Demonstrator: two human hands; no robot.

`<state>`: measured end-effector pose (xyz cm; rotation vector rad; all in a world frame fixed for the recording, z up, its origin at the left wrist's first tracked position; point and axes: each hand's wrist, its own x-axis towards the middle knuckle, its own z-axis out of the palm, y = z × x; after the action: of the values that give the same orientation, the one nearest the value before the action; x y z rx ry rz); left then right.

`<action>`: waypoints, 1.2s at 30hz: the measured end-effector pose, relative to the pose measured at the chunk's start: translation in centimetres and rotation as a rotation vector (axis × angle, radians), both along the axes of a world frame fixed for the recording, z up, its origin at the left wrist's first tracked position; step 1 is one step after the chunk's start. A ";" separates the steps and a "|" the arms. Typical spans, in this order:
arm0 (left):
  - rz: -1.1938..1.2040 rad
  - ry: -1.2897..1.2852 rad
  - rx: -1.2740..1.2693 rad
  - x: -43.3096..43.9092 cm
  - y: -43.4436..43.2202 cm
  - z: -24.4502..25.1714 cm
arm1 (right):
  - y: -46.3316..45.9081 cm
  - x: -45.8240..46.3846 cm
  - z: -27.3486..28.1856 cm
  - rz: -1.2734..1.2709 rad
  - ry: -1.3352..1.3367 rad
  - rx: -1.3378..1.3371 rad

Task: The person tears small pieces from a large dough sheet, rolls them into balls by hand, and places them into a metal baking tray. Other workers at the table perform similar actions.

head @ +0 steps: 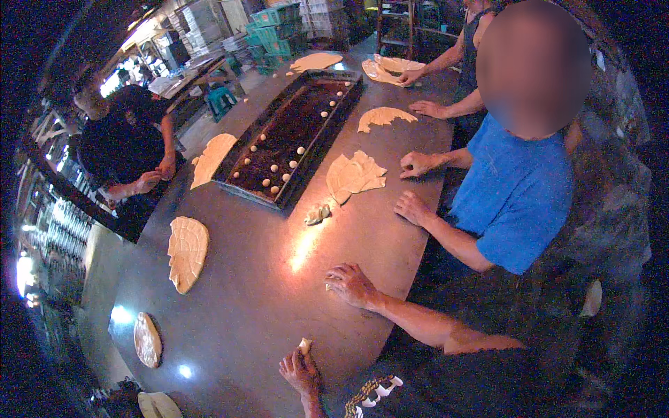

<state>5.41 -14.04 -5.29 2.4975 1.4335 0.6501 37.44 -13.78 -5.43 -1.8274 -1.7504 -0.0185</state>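
My left hand (300, 370) is low in the view over the grey tabletop (251, 324), with a small piece of dough (305, 345) between its fingertips. Farther up and to the right, my right hand (351, 285) rests palm down with curled fingers on the table; a bit of pale dough (328, 287) shows at its fingertips. Beyond it lie a small crumpled lump (317, 215) and a torn, layered sheet of dough (355, 175). A long dark metal tray (251, 194) holds several small dough balls (292, 164) in loose rows.
At right, a person in a blue shirt (517, 193) has both hands on the table; another person's hands (429, 109) are behind. A person in dark clothes (123, 141) sits at left. Flat dough pieces (189, 253) lie along the left edge. Green plastic crates (272, 34) are stacked behind.
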 end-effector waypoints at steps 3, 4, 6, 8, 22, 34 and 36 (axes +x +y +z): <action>-0.010 0.010 0.072 1.0 -0.3 1.2 | 0.2 0.1 -0.7 0.037 0.006 -0.021; -0.009 0.024 0.114 1.5 -0.1 1.5 | 0.2 0.1 -0.8 0.009 0.032 -0.010; -0.015 0.069 0.155 2.4 0.3 1.9 | 0.3 0.1 -1.0 -0.015 0.079 0.029; -0.027 0.133 0.162 3.0 1.0 2.1 | 0.5 -0.1 -0.9 -0.029 0.106 -0.012; 0.253 -0.707 -0.448 1.0 -1.8 6.4 | -1.9 -4.8 1.2 0.078 0.217 0.174; 0.143 -1.216 -0.909 1.8 -1.0 5.0 | -4.3 -14.9 6.4 0.494 0.711 -0.168; 0.155 -1.160 -0.893 1.9 -1.3 4.8 | -4.3 -14.7 6.1 0.449 0.701 -0.193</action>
<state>7.35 -15.31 -0.51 0.9881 1.0366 0.9475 22.73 -18.09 0.68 -1.2781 -1.6149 0.8838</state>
